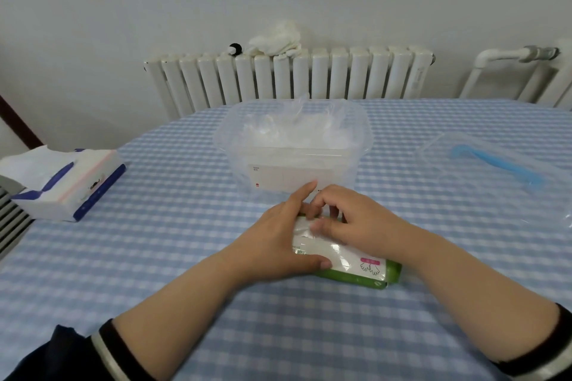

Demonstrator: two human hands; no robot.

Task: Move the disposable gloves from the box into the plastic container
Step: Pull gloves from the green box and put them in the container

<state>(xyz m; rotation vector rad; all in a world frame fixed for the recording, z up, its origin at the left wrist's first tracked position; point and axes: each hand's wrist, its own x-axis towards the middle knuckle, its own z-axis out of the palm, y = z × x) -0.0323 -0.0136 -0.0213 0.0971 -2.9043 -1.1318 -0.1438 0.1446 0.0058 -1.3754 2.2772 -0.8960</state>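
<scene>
A green and white glove box (362, 269) lies flat on the checked tablecloth in front of me. My left hand (278, 235) grips its left side, thumb along the near edge and fingers over the far end. My right hand (349, 219) rests on top of the box with curled fingers pinching at clear film or a glove at the opening; what it pinches is hard to make out. Just beyond stands the clear plastic container (359, 145), holding a heap of crumpled transparent gloves (291, 130).
The container's clear lid with a blue handle (495, 164) lies at the right. A tissue pack (68, 182) sits near the left table edge. A white radiator (288, 77) stands against the wall behind the table.
</scene>
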